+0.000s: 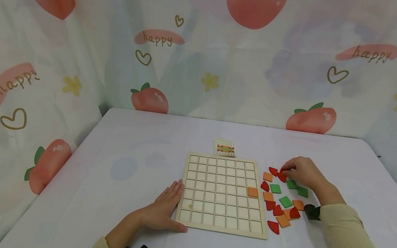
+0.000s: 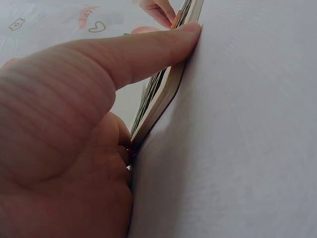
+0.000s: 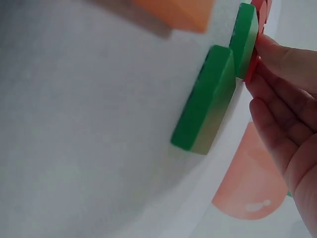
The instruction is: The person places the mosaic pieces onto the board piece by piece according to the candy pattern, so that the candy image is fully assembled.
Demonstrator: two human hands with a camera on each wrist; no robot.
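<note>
A wooden grid board (image 1: 219,230) lies on the table with one orange square tile (image 1: 253,192) near its right edge. My left hand (image 1: 160,212) rests at the board's front left corner, fingers stretched along the left side. In the left wrist view the thumb (image 2: 153,52) lies straight along the board's front edge. To the right of the board, my right hand (image 1: 305,173) pinches a red wedge-shaped piece (image 3: 252,68) between thumb and fingers. Beside those fingertips lie another red wedge (image 1: 281,177) and a green square tile (image 1: 291,184).
Several red wedges (image 1: 273,227), green tiles (image 1: 285,202) and orange tiles (image 1: 283,221) are scattered right of the board, some overlapping. Behind the board lies a small pattern card (image 1: 224,149). A printed cloth backdrop (image 1: 228,73) hangs behind the table (image 1: 142,141).
</note>
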